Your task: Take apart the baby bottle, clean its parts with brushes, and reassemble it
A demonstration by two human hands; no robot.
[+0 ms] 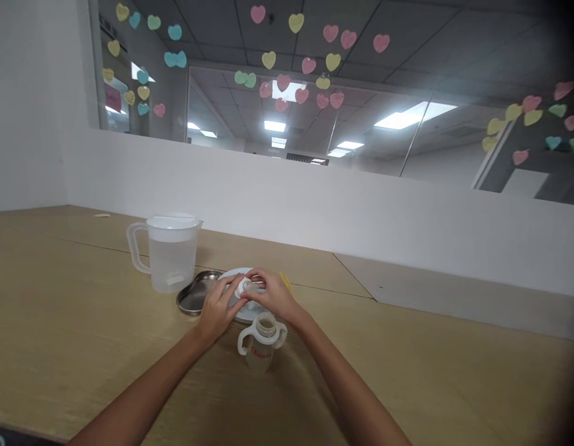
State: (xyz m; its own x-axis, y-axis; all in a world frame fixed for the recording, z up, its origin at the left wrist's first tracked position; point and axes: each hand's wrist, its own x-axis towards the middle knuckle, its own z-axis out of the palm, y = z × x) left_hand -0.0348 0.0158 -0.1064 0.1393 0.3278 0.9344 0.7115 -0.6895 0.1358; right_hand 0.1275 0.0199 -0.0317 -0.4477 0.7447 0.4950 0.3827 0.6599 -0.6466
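Over a white plate (pixel 240 271), my left hand (pixel 220 305) grips the white collar ring of a baby bottle nipple (pixel 243 287). My right hand (pixel 273 296) pinches the clear teat side of the same piece, fingers closed round it. Just in front of both hands, a clear baby bottle (pixel 260 353) stands upright on the table without its top. It has two white side handles and red print. Part of the plate and what lies on it are hidden behind my hands.
A lidded translucent pitcher (pixel 173 263) with liquid stands at the left. Beside it lies a kidney-shaped metal tray (pixel 194 300). Something yellow (pixel 285 282) shows behind my right hand. The wooden table (pixel 105 334) meets a white wall (pixel 268 192) under a window with heart-shaped notes.
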